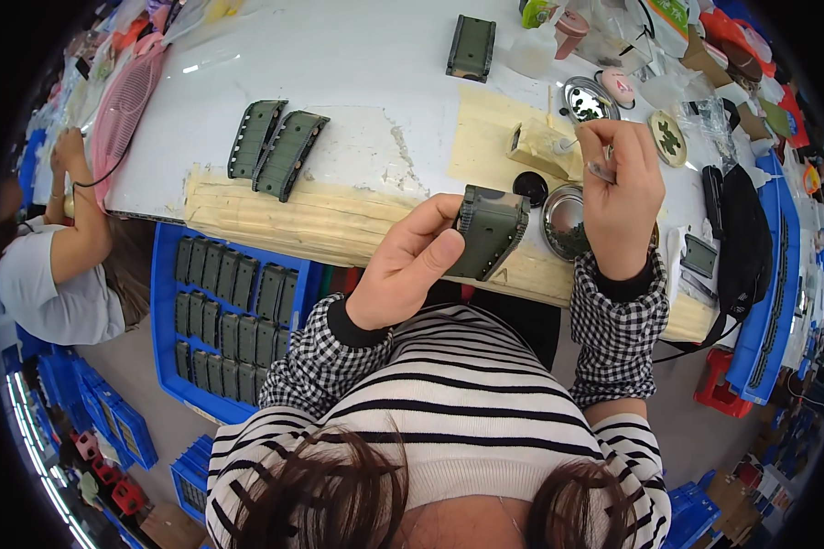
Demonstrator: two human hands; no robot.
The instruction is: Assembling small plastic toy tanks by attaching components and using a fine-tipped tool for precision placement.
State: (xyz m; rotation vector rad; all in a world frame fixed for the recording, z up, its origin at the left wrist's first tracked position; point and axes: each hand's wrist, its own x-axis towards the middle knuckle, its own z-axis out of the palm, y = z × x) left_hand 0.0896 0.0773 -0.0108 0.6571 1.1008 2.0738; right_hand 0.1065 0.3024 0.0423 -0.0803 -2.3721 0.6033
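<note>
My left hand grips a dark green curved plastic part with ridged edges, thumb on its face, at the table's front edge. My right hand is closed on a thin tool, whose kind I cannot make out. Its tip is at a small bottle set in a tape-covered box. Beside the box are a round black cap and a metal dish of small dark green pieces, partly hidden behind my right hand. Another metal dish with green bits stands farther back.
Two similar green parts lie at left on the table, another at the back. A blue crate below holds several more. At right are a round lid with green pieces and a black bag. A co-worker sits at far left.
</note>
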